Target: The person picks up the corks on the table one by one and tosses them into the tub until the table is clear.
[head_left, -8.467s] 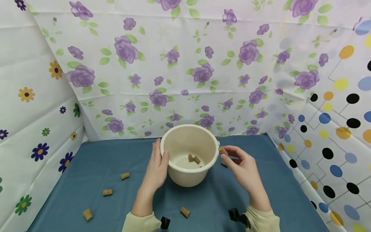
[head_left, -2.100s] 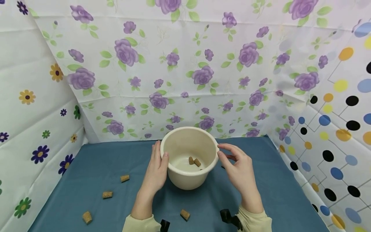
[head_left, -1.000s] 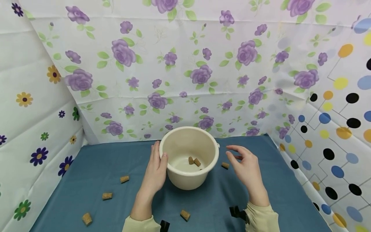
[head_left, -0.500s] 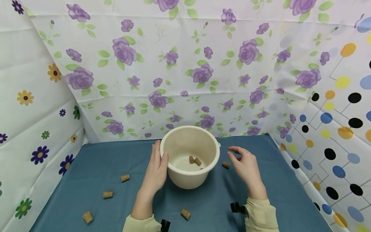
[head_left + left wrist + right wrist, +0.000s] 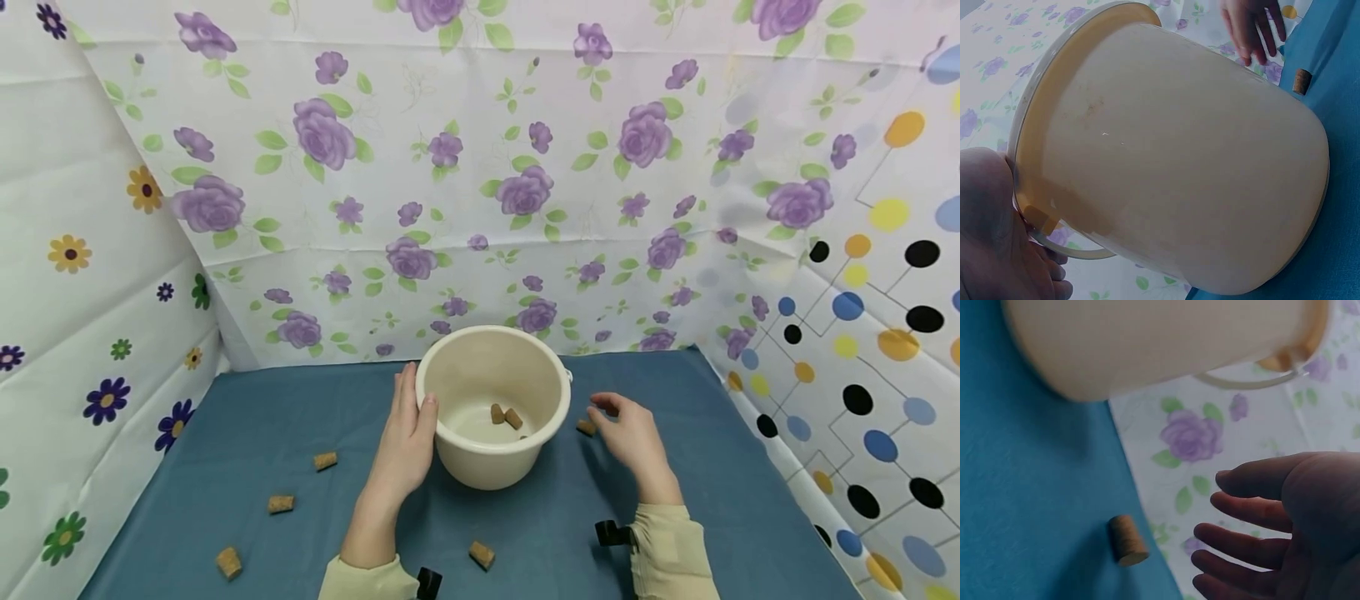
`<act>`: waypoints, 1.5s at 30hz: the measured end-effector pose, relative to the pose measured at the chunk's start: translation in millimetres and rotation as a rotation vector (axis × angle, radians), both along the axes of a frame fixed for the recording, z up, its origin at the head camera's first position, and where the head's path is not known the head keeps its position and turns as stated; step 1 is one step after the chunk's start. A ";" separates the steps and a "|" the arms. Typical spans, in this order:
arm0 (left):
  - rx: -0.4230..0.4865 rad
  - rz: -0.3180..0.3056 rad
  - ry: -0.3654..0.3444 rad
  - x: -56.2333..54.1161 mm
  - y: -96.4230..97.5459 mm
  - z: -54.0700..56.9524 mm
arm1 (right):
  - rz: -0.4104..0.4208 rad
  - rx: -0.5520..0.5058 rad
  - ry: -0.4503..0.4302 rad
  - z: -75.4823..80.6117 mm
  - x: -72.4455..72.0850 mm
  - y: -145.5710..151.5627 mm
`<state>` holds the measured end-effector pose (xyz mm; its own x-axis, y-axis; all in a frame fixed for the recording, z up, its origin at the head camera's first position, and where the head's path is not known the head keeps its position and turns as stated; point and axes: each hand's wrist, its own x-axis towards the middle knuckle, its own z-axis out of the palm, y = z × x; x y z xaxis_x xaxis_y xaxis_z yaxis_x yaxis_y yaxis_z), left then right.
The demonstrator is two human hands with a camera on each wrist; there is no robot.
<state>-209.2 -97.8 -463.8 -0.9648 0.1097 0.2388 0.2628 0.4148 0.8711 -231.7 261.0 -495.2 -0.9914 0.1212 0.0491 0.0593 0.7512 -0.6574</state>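
A cream plastic bucket (image 5: 487, 464) stands upright on the blue cloth. My left hand (image 5: 405, 442) lies along its left side, fingers straight on the outside and thumb at the rim. Inside the bucket are a cork (image 5: 497, 414), another cork (image 5: 513, 418) and a sliver of a third, mostly hidden by the front wall. My right hand (image 5: 630, 435) hovers to the right of the bucket. Its fingertips are near a cork (image 5: 586, 427) lying on the cloth; in the right wrist view the fingers (image 5: 1244, 544) are spread, hold nothing and stay apart from that cork (image 5: 1127, 540).
On the cloth's left side lie a cork (image 5: 325, 461), a second cork (image 5: 281, 504) and a third cork (image 5: 228, 563). One more cork (image 5: 482, 555) lies in front of the bucket. A thin bucket handle (image 5: 1247, 383) hangs behind. Patterned cloth walls (image 5: 480, 167) enclose the space.
At first my right hand held a cork at the bucket's right rim. Later it touched the rim without a visible cork, moved off right, and lowered toward the cork there. My left hand stayed.
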 end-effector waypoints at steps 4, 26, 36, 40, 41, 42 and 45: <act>-0.001 0.001 0.003 -0.1 0.9 -0.3 | 0.005 0.026 -0.041 -12.3 -5.0 2.8; 0.010 0.002 0.003 -1.1 1.3 0.6 | -0.032 0.124 -0.115 -31.7 -13.9 -1.3; 0.008 0.006 0.004 -0.6 0.2 1.0 | -0.031 0.139 -0.113 -35.0 -15.1 -0.7; 0.002 0.007 0.001 -0.1 -0.8 -0.3 | -0.038 0.137 -0.121 -35.7 -15.4 -1.1; 0.001 0.007 0.000 -0.1 -0.9 -0.4 | -0.040 0.136 -0.121 -35.8 -15.4 -1.1; 0.000 0.006 -0.001 -0.1 -1.0 -0.5 | -0.041 0.136 -0.121 -36.1 -15.4 -1.0; 0.001 0.004 0.001 -0.3 -1.1 -0.2 | -0.047 0.137 -0.120 -36.4 -15.1 -0.8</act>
